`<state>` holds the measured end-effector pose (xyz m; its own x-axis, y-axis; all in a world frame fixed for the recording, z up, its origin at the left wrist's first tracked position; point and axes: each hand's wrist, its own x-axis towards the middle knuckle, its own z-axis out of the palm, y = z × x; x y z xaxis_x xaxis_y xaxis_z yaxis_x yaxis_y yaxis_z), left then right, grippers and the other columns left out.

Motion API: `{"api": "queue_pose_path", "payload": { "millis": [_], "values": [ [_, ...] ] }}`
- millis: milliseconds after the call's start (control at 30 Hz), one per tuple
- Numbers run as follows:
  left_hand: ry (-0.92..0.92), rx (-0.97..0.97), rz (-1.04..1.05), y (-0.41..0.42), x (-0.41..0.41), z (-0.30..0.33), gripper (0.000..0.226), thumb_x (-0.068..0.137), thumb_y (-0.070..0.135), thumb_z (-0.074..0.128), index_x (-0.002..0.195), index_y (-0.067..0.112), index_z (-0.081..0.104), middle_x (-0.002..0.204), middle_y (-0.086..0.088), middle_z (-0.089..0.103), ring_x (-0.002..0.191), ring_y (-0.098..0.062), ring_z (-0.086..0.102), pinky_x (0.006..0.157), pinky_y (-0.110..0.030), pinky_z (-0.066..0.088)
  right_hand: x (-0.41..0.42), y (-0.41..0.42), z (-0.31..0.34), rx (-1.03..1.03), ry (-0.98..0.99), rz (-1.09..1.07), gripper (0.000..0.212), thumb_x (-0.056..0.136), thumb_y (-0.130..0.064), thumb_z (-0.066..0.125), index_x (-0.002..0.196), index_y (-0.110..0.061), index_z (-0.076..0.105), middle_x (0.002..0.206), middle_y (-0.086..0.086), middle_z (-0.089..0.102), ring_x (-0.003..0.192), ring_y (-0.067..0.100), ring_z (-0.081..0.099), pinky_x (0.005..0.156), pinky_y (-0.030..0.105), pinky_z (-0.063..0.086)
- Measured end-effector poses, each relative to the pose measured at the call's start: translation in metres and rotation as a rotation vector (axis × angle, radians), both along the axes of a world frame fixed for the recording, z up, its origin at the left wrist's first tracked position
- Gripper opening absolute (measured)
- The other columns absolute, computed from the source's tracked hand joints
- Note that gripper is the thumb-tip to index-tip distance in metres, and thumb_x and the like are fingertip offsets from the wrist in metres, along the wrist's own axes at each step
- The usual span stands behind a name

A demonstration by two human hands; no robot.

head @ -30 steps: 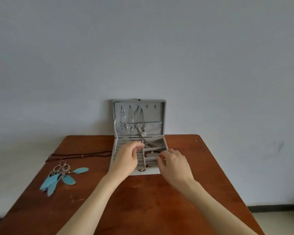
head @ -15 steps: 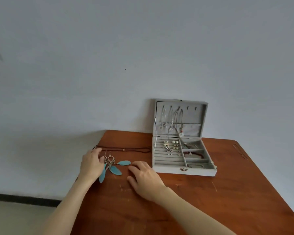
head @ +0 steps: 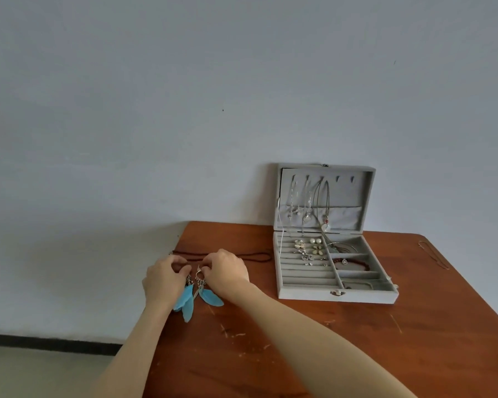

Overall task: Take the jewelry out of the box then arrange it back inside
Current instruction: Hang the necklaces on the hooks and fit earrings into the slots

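Two hands met over the feather earrings (head: 194, 294) at the near left corner of the counter (head: 299, 354). My left hand (head: 163, 278) had its fingers curled down onto the metal top of the left earring, and my right hand (head: 227, 271) pinched the hoop of the right one; I judged both were gripping, though the fingertips were partly hidden. The blue feathers trailed toward me, so each earring's long axis ran from the hooks at the fingers back to my side. Just beyond the knuckles a brown cord necklace (head: 253, 256) lay stretched left to right. Farther off to the right stood the grey jewelry box (head: 337, 295), lid upright against the wall, studs, a bracelet and hung chains inside it. The box lay well apart, right of both hands, nearer the right one. A thin chain (head: 431, 254) rested by the far right edge.
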<state>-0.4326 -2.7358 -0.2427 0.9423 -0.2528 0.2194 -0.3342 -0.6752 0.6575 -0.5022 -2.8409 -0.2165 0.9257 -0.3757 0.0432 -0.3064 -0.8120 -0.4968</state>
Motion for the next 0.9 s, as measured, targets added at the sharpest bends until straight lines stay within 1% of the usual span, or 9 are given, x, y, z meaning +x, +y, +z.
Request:
{"api": "queue_pose_path", "payload": {
  "millis": [67, 200, 367, 467, 633, 700, 800, 833, 900],
  "values": [
    [-0.031, -0.032, -0.029, 0.003, 0.0, -0.003, 0.01, 0.085, 0.016, 0.063, 0.092, 0.01, 0.067, 0.096, -0.009, 0.066, 0.09, -0.025, 0.058, 0.077, -0.037, 0.047, 0.007, 0.001, -0.003, -0.02, 0.01, -0.007, 0.028, 0.093, -0.024, 0.046, 0.114, -0.018, 0.064, 0.119, 0.008, 0.058, 0.107, 0.027, 0.055, 0.093, 0.039, 0.042],
    [-0.11, -0.129, -0.047, 0.007, -0.006, -0.008, 0.011, 0.088, 0.012, 0.058, 0.092, 0.006, 0.066, 0.09, -0.007, 0.064, 0.081, -0.016, 0.054, 0.069, -0.026, 0.04, 0.016, 0.004, -0.003, -0.063, 0.051, 0.046, 0.031, 0.093, -0.021, 0.045, 0.121, -0.021, 0.06, 0.123, 0.008, 0.055, 0.107, 0.029, 0.056, 0.092, 0.039, 0.043],
    [-0.072, -0.299, -0.017, 0.009, -0.01, -0.008, 0.01, 0.092, 0.014, 0.052, 0.094, 0.007, 0.059, 0.084, -0.001, 0.061, 0.073, -0.011, 0.055, 0.059, -0.013, 0.035, 0.016, 0.004, 0.007, -0.122, 0.127, 0.166, 0.034, 0.089, -0.013, 0.046, 0.119, -0.02, 0.06, 0.117, 0.008, 0.058, 0.099, 0.033, 0.059, 0.072, 0.036, 0.046],
    [-0.034, -0.377, -0.03, 0.012, -0.009, -0.008, 0.007, 0.092, 0.016, 0.051, 0.091, 0.012, 0.057, 0.083, -0.002, 0.065, 0.074, -0.015, 0.06, 0.059, -0.015, 0.039, 0.007, 0.003, 0.014, -0.109, 0.184, 0.249, 0.036, 0.083, -0.009, 0.047, 0.116, -0.016, 0.06, 0.109, 0.01, 0.064, 0.095, 0.032, 0.06, 0.07, 0.035, 0.046],
    [-0.01, -0.382, -0.058, 0.014, -0.011, -0.009, 0.006, 0.092, 0.017, 0.052, 0.089, 0.017, 0.057, 0.079, 0.004, 0.063, 0.074, -0.012, 0.062, 0.06, -0.017, 0.041, -0.017, 0.001, 0.015, 0.011, 0.198, 0.306, 0.032, 0.08, -0.006, 0.054, 0.111, -0.012, 0.058, 0.112, 0.008, 0.063, 0.099, 0.028, 0.059, 0.082, 0.039, 0.052],
    [0.004, -0.378, -0.065, 0.014, -0.013, -0.009, 0.006, 0.092, 0.017, 0.052, 0.089, 0.017, 0.057, 0.077, 0.006, 0.064, 0.073, -0.01, 0.061, 0.06, -0.017, 0.041, -0.02, -0.004, 0.018, 0.068, 0.216, 0.32, 0.024, 0.08, -0.008, 0.055, 0.103, -0.005, 0.063, 0.105, 0.011, 0.067, 0.092, 0.028, 0.063, 0.08, 0.039, 0.054],
    [-0.004, -0.356, -0.069, 0.014, -0.014, -0.009, 0.007, 0.092, 0.017, 0.052, 0.088, 0.015, 0.057, 0.076, 0.006, 0.063, 0.073, -0.01, 0.061, 0.06, -0.017, 0.041, -0.019, -0.007, 0.018, 0.19, 0.233, 0.293, 0.02, 0.085, -0.016, 0.056, 0.098, -0.003, 0.064, 0.09, 0.013, 0.072, 0.066, 0.018, 0.066, 0.067, 0.029, 0.052],
    [-0.008, -0.349, -0.069, 0.014, -0.014, -0.009, 0.007, 0.092, 0.016, 0.052, 0.088, 0.015, 0.057, 0.076, 0.005, 0.064, 0.073, -0.011, 0.061, 0.06, -0.017, 0.041, -0.018, -0.006, 0.017, 0.193, 0.221, 0.286, 0.02, 0.085, -0.018, 0.058, 0.098, -0.005, 0.064, 0.089, 0.012, 0.072, 0.064, 0.016, 0.065, 0.066, 0.028, 0.052],
    [-0.013, -0.336, -0.069, 0.014, -0.014, -0.008, 0.008, 0.092, 0.016, 0.051, 0.089, 0.013, 0.058, 0.078, 0.002, 0.064, 0.073, -0.012, 0.061, 0.06, -0.017, 0.041, -0.015, -0.004, 0.015, 0.147, 0.198, 0.28, 0.019, 0.084, -0.019, 0.062, 0.097, -0.005, 0.064, 0.091, 0.013, 0.072, 0.074, 0.022, 0.066, 0.07, 0.035, 0.053]
  ]
}}
